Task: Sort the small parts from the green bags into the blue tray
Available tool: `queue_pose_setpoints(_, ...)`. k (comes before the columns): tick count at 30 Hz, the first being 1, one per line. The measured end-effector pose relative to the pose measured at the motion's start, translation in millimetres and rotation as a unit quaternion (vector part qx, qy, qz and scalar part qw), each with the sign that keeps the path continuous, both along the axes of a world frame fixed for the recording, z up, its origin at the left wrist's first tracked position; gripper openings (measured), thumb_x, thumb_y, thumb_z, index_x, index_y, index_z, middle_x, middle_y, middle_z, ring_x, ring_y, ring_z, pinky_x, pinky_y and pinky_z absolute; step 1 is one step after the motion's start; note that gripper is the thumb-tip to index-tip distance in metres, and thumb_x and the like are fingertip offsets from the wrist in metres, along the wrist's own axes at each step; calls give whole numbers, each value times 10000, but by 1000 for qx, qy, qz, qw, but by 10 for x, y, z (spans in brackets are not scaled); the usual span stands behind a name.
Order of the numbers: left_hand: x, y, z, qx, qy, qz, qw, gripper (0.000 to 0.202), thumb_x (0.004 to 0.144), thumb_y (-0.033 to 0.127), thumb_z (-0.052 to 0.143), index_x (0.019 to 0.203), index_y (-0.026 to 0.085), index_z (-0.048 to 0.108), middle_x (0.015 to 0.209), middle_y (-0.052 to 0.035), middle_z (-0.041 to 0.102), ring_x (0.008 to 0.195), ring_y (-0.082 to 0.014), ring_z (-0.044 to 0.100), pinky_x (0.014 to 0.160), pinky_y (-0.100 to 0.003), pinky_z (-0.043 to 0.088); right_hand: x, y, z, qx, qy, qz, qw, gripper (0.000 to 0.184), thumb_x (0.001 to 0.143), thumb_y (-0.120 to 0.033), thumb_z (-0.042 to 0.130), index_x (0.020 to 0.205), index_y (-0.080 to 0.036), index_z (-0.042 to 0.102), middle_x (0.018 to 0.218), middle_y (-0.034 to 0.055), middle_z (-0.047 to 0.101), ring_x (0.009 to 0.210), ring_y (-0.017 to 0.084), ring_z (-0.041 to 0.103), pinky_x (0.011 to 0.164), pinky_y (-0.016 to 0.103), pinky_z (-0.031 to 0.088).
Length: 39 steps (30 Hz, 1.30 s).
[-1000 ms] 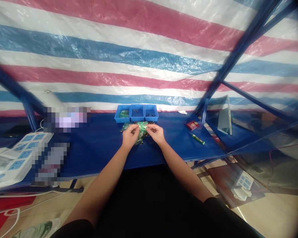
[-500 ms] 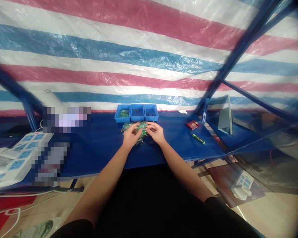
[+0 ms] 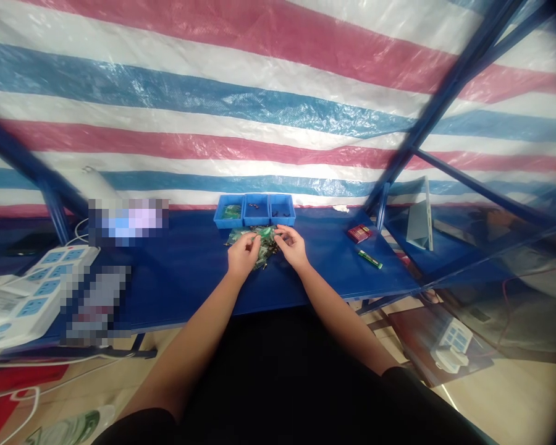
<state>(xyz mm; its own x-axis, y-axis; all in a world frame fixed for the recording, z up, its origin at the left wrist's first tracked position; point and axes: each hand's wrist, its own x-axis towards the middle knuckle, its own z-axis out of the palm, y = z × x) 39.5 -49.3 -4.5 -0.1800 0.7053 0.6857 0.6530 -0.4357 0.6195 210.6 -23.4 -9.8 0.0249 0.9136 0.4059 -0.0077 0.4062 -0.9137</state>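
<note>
A small green circuit board [image 3: 265,233] is held above a pile of green circuit boards [image 3: 262,258]. My left hand [image 3: 243,254] is closed, its thumb and fingers pinching the left end of the board. From the other side, my right hand [image 3: 293,247] is closed with its fingertips at the board's right end. Both hands partly cover the pile, where small dark and brass-coloured parts show among the boards. Just behind stand three joined blue bins: the left bin [image 3: 217,219] has green boards in it, while the middle bin [image 3: 256,220] and right bin [image 3: 282,220] contain small dark parts.
A red box [image 3: 359,233] and a green tube-like packet [image 3: 369,259] lie on the blue table [image 3: 185,272] to the right. White power strips [image 3: 41,290] occupy the left end, beside blurred-out items. A striped sheet [image 3: 259,93] hangs behind, between blue metal posts.
My left hand has turned slightly and drawn left, its thumb now closer to its fingers. The green board between my hands shows more narrowly; my right hand has barely moved.
</note>
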Motion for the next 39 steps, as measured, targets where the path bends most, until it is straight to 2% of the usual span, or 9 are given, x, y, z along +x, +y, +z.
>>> queue_pose_setpoints(5, -13, -54, 48, -22, -123, 73, 990, 168, 913, 372, 549, 930, 205, 547, 617, 27, 600, 599, -133, 602, 660, -256, 449, -1, 36, -65, -42, -20, -8, 999, 332, 796, -481, 649, 940, -187, 703, 866, 70, 724, 737, 185, 645, 669, 311, 540)
queue_pose_setpoints(13, -69, 343, 288, 9, -394, -29, 919, 240, 953, 431, 494, 897, 230, 374, 498, 89, 507, 409, -97, 521, 447, -193, 369, 8, 36, -93, -62, -47, 9, 997, 334, 800, -467, 625, 978, -193, 696, 739, 35, 703, 690, 183, 649, 679, 309, 534)
queue_pose_setpoints(21, -169, 671, 717, 38, -416, -33, 908, 275, 937, 450, 507, 875, 219, 372, 550, 78, 537, 428, -80, 541, 426, -185, 362, 20, 32, -83, -60, -60, 8, 996, 326, 820, -483, 613, 939, -195, 711, 683, 20, 683, 610, 162, 623, 622, 287, 519)
queue_pose_setpoints(24, -219, 764, 708, -58, -456, -24, 888, 261, 907, 415, 545, 972, 211, 396, 660, 26, 630, 464, -96, 588, 408, -177, 328, 16, 23, -83, -70, -66, 12, 995, 334, 822, -502, 613, 943, -206, 708, 644, 6, 669, 565, 155, 608, 590, 282, 514)
queue_pose_setpoints(26, -264, 793, 636, -186, -483, -37, 855, 282, 863, 370, 595, 996, 188, 427, 729, -27, 669, 483, -110, 609, 403, -180, 314, 9, 19, -84, -72, -70, 9, 995, 341, 822, -512, 609, 944, -209, 708, 642, 3, 670, 545, 150, 599, 576, 279, 511)
queue_pose_setpoints(28, -305, 774, 529, -240, -489, -22, 838, 243, 844, 307, 586, 995, 168, 457, 739, -47, 671, 493, -116, 611, 407, -187, 310, 6, 20, -84, -68, -74, 5, 995, 335, 824, -505, 606, 942, -209, 710, 635, -1, 666, 535, 146, 592, 571, 275, 507)
queue_pose_setpoints(31, -346, 651, 341, -211, -433, 51, 875, 180, 835, 244, 526, 1000, 174, 506, 667, -2, 632, 445, -105, 550, 420, -203, 325, 36, 21, -70, -56, -86, 5, 995, 291, 831, -449, 601, 953, -210, 715, 635, -4, 664, 562, 147, 605, 594, 272, 506)
queue_pose_setpoints(35, -393, 411, 106, -126, -246, 121, 953, 161, 846, 257, 506, 954, 195, 608, 627, 23, 606, 529, -124, 570, 569, -243, 447, 170, 2, 2, -47, -179, 78, 980, 200, 822, -299, 580, 911, -223, 742, 723, 4, 711, 637, 151, 637, 660, 278, 510)
queue_pose_setpoints(39, -442, 272, -17, -97, -137, 109, 980, 197, 871, 303, 510, 976, 211, 650, 635, 21, 611, 618, -143, 600, 654, -250, 464, 326, -33, 104, -32, -253, 158, 954, 177, 778, -220, 598, 843, -216, 762, 781, 12, 723, 651, 144, 610, 641, 269, 480)
